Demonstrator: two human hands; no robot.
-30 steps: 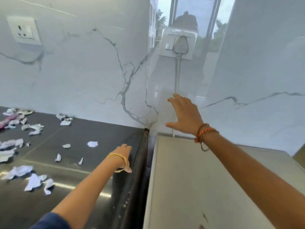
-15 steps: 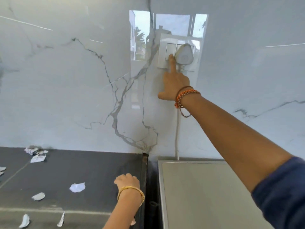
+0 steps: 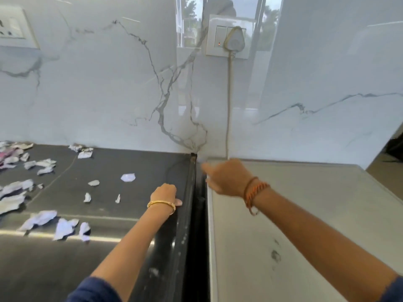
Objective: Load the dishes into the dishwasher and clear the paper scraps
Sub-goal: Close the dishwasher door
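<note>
Several torn white paper scraps (image 3: 65, 227) lie scattered over the dark countertop (image 3: 109, 166), mostly at its left side. My left hand (image 3: 164, 194) rests as a closed fist on the counter's right edge, holding nothing, a gold bangle on the wrist. My right hand (image 3: 224, 179) hovers blurred over the back left corner of the pale grey appliance top (image 3: 294, 214), fingers loosely curled and empty, an orange thread band on the wrist. No dishes are in view.
A white wall socket (image 3: 226, 38) with a plug in it and a small red light on sits on the marble wall; its cord (image 3: 227, 110) drops behind the appliance. A dark gap (image 3: 199, 214) separates counter and appliance. Another socket (image 3: 13, 29) is at upper left.
My right hand has come down from the wall switch to just above the appliance top. The red light on the socket now shows. My left hand stays on the counter edge.
</note>
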